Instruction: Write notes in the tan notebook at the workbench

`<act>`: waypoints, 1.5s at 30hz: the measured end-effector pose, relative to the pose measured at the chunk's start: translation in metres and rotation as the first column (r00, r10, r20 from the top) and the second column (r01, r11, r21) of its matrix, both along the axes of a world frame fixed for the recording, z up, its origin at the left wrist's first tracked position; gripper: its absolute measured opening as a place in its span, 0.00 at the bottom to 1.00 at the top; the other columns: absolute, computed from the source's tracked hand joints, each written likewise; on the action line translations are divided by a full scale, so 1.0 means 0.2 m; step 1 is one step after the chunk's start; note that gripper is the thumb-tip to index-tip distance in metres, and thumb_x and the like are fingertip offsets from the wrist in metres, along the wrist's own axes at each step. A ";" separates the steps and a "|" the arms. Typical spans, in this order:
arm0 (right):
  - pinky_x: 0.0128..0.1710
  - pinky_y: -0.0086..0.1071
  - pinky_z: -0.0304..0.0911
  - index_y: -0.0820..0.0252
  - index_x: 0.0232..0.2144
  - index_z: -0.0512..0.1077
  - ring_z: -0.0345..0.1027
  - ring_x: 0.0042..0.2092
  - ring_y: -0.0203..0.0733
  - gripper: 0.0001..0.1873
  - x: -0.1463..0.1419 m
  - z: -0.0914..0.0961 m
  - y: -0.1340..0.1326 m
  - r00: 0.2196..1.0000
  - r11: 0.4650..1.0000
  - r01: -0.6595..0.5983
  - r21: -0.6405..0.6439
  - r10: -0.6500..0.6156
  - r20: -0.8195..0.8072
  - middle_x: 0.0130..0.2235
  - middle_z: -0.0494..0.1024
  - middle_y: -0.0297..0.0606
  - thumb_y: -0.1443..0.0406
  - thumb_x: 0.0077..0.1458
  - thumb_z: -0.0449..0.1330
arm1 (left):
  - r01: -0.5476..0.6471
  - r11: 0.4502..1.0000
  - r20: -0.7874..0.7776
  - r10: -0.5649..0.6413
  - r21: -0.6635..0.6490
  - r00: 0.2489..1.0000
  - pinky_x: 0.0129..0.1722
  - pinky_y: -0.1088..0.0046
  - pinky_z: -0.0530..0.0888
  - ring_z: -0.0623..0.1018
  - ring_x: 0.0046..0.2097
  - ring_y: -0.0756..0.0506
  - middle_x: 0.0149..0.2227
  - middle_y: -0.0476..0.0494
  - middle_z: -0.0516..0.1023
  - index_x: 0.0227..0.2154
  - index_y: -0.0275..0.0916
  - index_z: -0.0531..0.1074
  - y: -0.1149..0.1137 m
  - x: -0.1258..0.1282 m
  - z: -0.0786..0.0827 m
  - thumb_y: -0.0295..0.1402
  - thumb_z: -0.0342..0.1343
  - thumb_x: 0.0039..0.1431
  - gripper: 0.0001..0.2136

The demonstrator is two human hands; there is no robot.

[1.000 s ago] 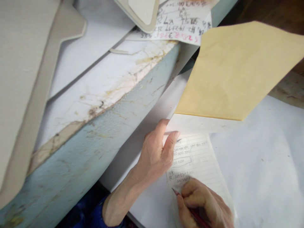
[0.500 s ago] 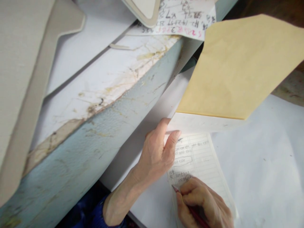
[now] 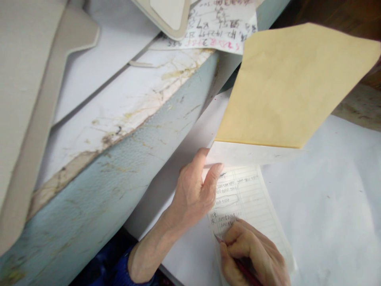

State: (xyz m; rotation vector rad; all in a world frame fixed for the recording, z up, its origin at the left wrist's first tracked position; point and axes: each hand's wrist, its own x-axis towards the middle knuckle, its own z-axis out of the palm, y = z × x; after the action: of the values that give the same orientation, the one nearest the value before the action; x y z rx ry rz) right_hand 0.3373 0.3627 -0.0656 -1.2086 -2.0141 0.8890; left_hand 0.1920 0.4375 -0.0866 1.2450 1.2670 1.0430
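A: Where's the notebook (image 3: 256, 198)?
B: Lying on the white surface (image 3: 333, 206), its ruled page facing up, with rows of small handwriting near its left side and one row boxed in. Most of the writing is too faint to read.
A: And the pencil (image 3: 246, 273)?
B: In the right hand (image 3: 256, 246). That hand is curled round the dark red shaft in a writing grip and rests on the lower part of the page. The point is at the page's left side, below the written rows; whether it touches the paper I can't tell.
A: The left hand (image 3: 193, 186)?
B: It grips the upper left corner, thumb across the top of the page and index finger by the end of a white strip (image 3: 250, 154). Its other fingers are hidden.
A: What's beyond that strip?
B: A yellow sheet (image 3: 276, 87), slanting up from it.
A: And further out?
B: A pale blue edge (image 3: 143, 159), stained and chipped, runs diagonally to the left. Past it are a sheet with black and pink writing (image 3: 220, 29) and a large beige panel (image 3: 26, 79). A blue sleeve (image 3: 123, 268) shows at the left forearm.
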 end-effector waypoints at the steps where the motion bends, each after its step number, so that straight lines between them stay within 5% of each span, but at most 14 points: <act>1: 0.19 0.24 0.51 0.56 0.28 0.55 0.55 0.23 0.28 0.13 0.00 0.00 0.00 1.000 1.000 0.012 0.001 -0.012 0.000 0.23 0.62 0.27 0.78 0.53 0.53 | -0.003 1.000 -0.002 0.003 -0.008 1.000 0.39 0.69 0.70 0.75 0.39 0.48 0.34 0.49 0.75 0.42 0.38 0.66 0.00 0.00 0.00 0.40 0.48 0.67 0.10; 20: 0.19 0.26 0.48 0.56 0.27 0.55 0.52 0.22 0.29 0.13 -0.01 -0.04 -0.04 0.997 0.997 0.054 0.049 -0.051 -0.057 0.22 0.58 0.27 0.77 0.54 0.53 | -0.003 1.000 0.007 0.003 -0.003 1.000 0.39 0.70 0.70 0.75 0.38 0.48 0.34 0.49 0.76 0.43 0.39 0.66 0.01 0.00 -0.01 0.40 0.49 0.66 0.11; 26: 0.19 0.23 0.50 0.56 0.29 0.56 0.53 0.23 0.28 0.12 0.01 0.00 -0.04 0.996 0.994 0.086 -0.060 -0.087 -0.006 0.24 0.61 0.28 0.77 0.56 0.52 | -0.002 1.000 0.000 0.002 -0.005 1.000 0.38 0.71 0.70 0.75 0.38 0.48 0.34 0.49 0.76 0.42 0.39 0.66 0.01 0.00 -0.01 0.40 0.48 0.67 0.10; 45: 0.19 0.23 0.50 0.56 0.29 0.55 0.53 0.23 0.28 0.14 0.01 -0.01 -0.06 0.993 0.995 0.100 -0.030 -0.098 0.064 0.23 0.61 0.27 0.78 0.56 0.53 | 0.001 1.000 0.015 -0.001 -0.005 1.000 0.39 0.70 0.71 0.76 0.38 0.48 0.35 0.50 0.76 0.43 0.39 0.66 0.01 0.00 -0.01 0.39 0.49 0.67 0.10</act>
State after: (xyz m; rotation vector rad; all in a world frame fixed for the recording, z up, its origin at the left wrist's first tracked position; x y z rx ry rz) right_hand 0.3397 0.3513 -0.0674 -1.3576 -1.9762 0.8494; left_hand 0.1920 0.4393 -0.0883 1.2314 1.2567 1.0458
